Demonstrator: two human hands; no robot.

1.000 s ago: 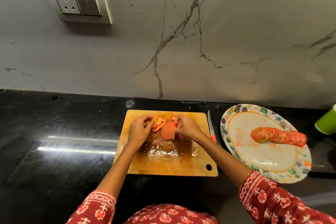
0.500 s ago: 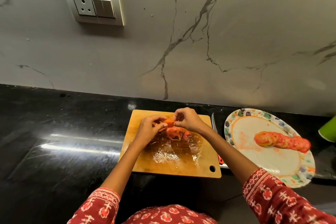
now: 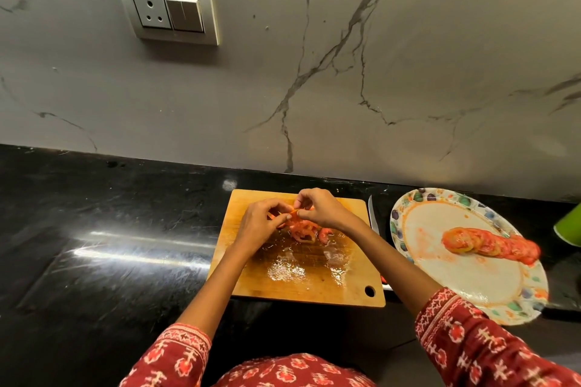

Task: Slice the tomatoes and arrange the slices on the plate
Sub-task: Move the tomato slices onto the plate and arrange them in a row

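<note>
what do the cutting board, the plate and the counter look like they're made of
Cutting board: probably wood or bamboo, tan with visible grain, its middle wet and glossy. Plate: glossy white with a coloured printed rim; ceramic or melamine, cannot tell which. Counter: dark polished stone, likely granite, reflecting a bright streak of light.

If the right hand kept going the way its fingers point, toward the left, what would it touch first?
Most likely the left hand: the right hand already nearly meets its fingertips over the tomato slices, both pinching one; depth is unclear.
</note>
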